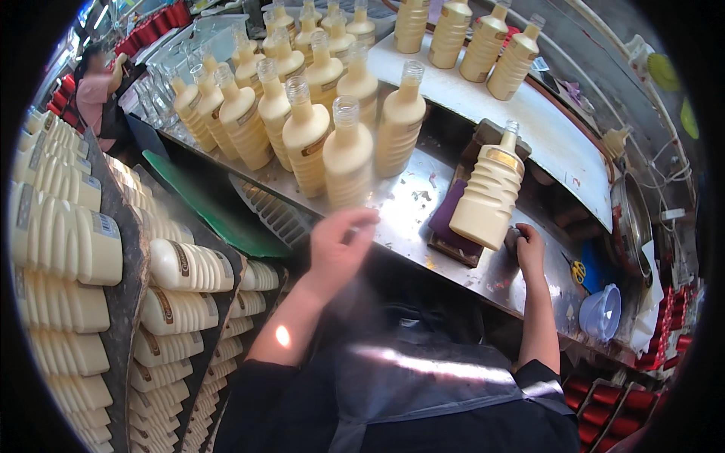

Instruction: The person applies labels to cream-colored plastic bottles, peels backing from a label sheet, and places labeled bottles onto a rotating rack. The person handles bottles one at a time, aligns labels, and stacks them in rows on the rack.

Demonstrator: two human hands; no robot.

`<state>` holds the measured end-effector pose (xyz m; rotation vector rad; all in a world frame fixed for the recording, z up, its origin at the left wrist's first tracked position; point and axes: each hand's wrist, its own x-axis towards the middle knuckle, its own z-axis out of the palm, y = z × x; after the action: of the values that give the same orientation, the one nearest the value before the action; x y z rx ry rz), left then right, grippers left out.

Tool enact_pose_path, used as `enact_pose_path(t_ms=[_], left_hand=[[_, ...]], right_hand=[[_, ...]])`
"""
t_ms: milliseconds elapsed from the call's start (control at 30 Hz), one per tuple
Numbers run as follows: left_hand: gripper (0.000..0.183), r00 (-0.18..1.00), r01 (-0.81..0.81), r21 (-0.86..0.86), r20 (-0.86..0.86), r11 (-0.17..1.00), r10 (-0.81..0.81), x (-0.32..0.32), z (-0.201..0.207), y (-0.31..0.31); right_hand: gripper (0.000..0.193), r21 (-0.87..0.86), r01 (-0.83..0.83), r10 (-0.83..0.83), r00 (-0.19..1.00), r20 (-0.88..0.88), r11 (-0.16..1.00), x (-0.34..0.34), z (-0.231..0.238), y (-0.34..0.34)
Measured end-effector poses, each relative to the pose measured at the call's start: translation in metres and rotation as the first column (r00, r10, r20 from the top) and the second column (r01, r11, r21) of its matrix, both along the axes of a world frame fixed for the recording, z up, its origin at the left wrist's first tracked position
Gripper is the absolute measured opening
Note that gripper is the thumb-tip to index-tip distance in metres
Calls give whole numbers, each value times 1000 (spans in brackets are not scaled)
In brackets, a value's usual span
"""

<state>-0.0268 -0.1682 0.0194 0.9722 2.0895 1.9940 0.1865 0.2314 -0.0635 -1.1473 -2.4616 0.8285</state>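
Observation:
My left hand (341, 245) is just below the base of a cream bottle (348, 151) at the near edge of a group of similar bottles. Its fingers are curved and apart with nothing visible between them, slightly blurred. My right hand (531, 248) is closed around a small dark grey thing that I cannot make out, beside a cradle padded in purple (451, 215). On that cradle lies another cream bottle (492, 189), ribbed, with a clear neck and a gold-brown label, tilted with its neck pointing away from me.
Several cream bottles stand on a white board (559, 143) at the back. Yellow-handled scissors (578, 271) and a translucent bluish bowl (600, 313) are at the right. Racks of cream bottles (185, 266) fill the left, beside a green sheet (204, 204). A person (97, 98) is at the far left.

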Motion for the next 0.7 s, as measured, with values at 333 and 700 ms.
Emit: enact_pose_path(t_ms=[333,700], left_hand=[[38,748,-372,191,-518,908,415,-117,87,8],[27,954,-246,-194,-221,950,202,-179,119,27]], right_hand=[[27,171,-321,362,856,-369,932,-107,184,-33],[48,136,-871,881,461,-109,473,-300,269,-90]])
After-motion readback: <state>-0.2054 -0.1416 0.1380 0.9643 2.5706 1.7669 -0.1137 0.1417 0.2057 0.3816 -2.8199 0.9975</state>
